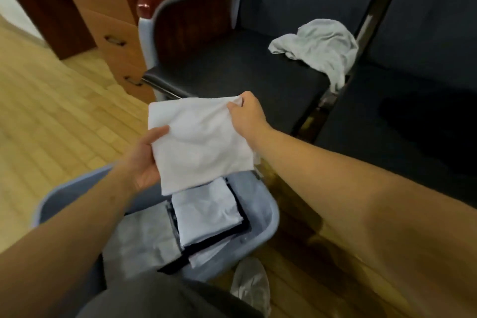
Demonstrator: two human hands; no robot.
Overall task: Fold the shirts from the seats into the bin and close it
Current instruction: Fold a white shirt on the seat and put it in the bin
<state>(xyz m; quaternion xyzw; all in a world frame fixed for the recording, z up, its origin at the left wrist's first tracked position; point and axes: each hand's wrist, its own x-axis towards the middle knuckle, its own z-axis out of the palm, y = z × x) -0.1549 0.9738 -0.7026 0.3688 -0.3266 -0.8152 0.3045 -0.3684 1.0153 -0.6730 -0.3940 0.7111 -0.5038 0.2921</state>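
In the head view we hold the folded white shirt (201, 142) just above the bin (274, 217). Our left hand (144, 160) grips its nine o'clock edge and our right hand (247, 116) pinches the one o'clock corner. It looks light and limp, so we'd support both edges. A crumpled grey shirt (317, 46) lies on the seat (232, 72).

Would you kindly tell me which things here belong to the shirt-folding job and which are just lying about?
Job: folded shirt, held by left hand and right hand; bin; stacked shirts inside; crumpled shirt on seat.
Lying about: drawers.
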